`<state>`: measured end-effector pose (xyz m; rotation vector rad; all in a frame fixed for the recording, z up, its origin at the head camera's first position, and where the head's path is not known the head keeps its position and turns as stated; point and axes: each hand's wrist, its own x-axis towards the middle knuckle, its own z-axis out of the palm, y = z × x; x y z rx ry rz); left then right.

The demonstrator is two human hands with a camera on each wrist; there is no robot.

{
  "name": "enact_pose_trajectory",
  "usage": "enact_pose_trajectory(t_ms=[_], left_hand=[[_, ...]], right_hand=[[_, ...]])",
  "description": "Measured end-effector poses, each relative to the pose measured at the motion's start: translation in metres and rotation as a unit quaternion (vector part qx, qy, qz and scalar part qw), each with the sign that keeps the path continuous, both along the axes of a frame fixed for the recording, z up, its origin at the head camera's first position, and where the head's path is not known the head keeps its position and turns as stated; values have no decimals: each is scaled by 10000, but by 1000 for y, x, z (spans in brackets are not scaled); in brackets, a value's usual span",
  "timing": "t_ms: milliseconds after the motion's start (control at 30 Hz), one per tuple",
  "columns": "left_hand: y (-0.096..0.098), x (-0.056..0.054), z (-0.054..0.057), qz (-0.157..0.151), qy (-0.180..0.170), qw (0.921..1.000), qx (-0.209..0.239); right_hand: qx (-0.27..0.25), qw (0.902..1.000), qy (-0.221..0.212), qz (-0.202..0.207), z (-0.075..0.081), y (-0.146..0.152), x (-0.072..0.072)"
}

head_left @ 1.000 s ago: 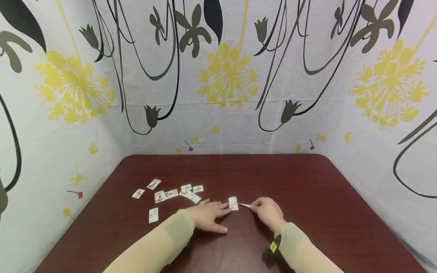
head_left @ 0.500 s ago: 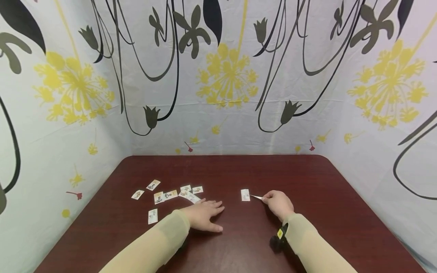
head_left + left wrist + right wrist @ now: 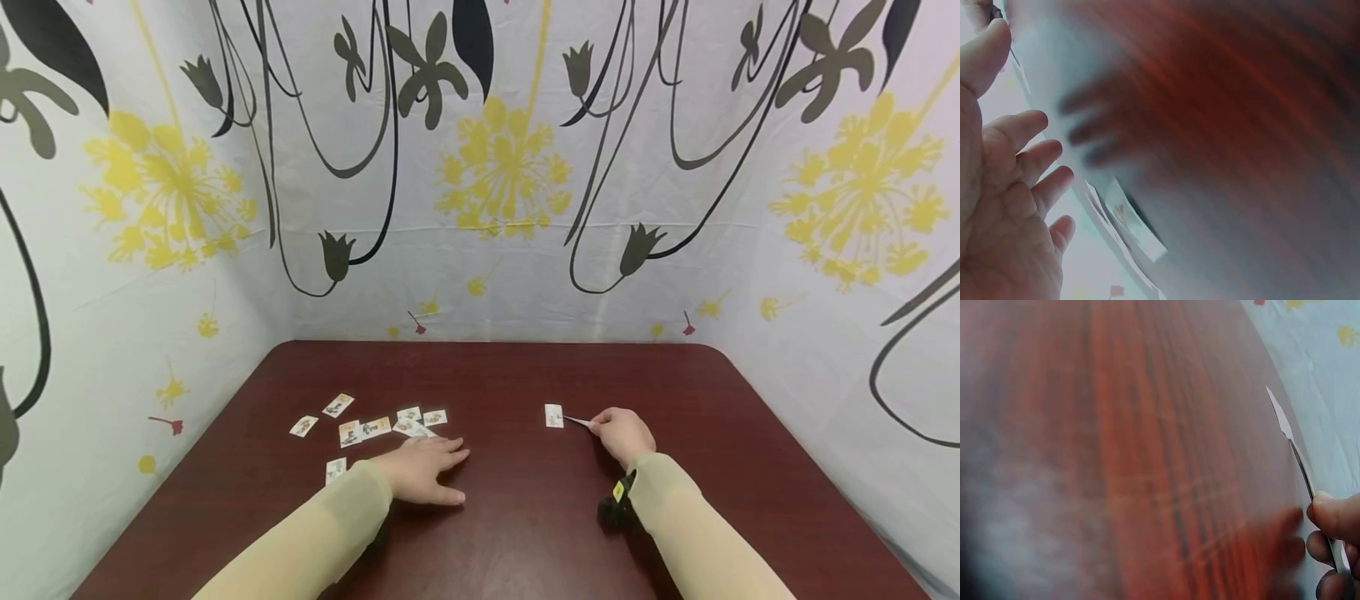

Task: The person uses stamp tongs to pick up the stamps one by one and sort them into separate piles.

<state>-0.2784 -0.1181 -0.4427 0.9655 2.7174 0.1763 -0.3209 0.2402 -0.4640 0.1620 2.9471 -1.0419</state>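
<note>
In the head view my right hand (image 3: 624,435) is out over the right middle of the table, thumb and fingers pinching thin metal tweezers (image 3: 581,421). At their tip is a small white picture card (image 3: 553,416); the right wrist view shows this card (image 3: 1279,414) nearly edge-on at the end of the tweezers (image 3: 1301,467). My left hand (image 3: 422,471) is palm down with spread fingers and holds nothing. Just beyond its fingers lies a white card (image 3: 410,427), partly covered by the hand in the head view. The left wrist view shows the left palm (image 3: 1007,219) and a card (image 3: 1135,225) below the fingers.
Several more small cards are scattered on the left of the dark red table (image 3: 487,375): an overlapping pair (image 3: 377,427), one farther back (image 3: 338,405), one at far left (image 3: 303,426), and one (image 3: 335,468) partly behind the left sleeve. Patterned cloth (image 3: 510,283) hangs around the table.
My right hand has moved right and away from me with the card at the tweezers' tip. My left hand has drawn back to the left, away from that card.
</note>
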Motion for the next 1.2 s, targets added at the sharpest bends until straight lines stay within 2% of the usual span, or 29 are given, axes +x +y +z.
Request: enact_pose_trajectory(t_ms=[500, 733, 900, 1200], left_hand=[[-36, 2, 3, 372, 210, 9986, 306], [-40, 1, 2, 490, 234, 9979, 349], [-41, -1, -2, 479, 317, 9981, 214], [-39, -1, -6, 462, 299, 9985, 18]], right_hand=[[-134, 9997, -180, 18, 4, -3, -13], [54, 9998, -180, 31, 5, -3, -13], [97, 9997, -167, 114, 8, 2, -9], [207, 9996, -143, 92, 1, 13, -6]])
